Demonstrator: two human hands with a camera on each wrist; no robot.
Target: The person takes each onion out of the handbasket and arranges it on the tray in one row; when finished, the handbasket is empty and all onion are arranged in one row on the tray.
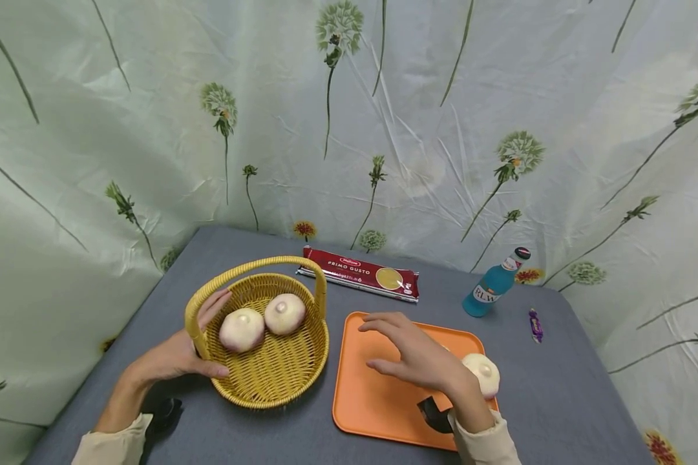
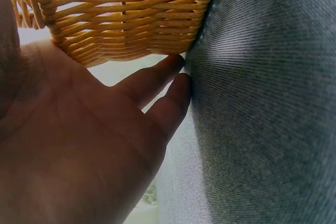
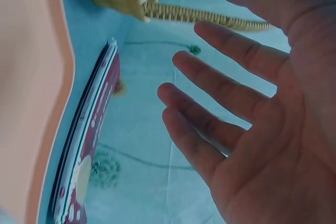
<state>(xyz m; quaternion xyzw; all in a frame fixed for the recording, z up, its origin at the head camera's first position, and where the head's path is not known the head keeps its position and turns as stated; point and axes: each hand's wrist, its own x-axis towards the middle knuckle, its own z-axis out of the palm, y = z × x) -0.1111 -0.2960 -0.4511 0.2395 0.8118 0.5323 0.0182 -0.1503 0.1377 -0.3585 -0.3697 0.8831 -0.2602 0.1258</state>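
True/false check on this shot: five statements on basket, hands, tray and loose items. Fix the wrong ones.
1. The basket has two white-and-purple vegetables in it. True.
2. The left hand touches the basket. True.
3. The right hand holds a vegetable. False: the right hand hovers above the orange tray, holding nothing.
4. The purple wrapped candy lies on the tray. False: the purple wrapped candy lies on the table, right of the blue bottle.
5. The red spaghetti pack lies beyond the tray. True.

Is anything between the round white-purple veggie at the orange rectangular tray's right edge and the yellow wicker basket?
Yes: the bare right hand hovers over the tray, between the veggie and the basket.
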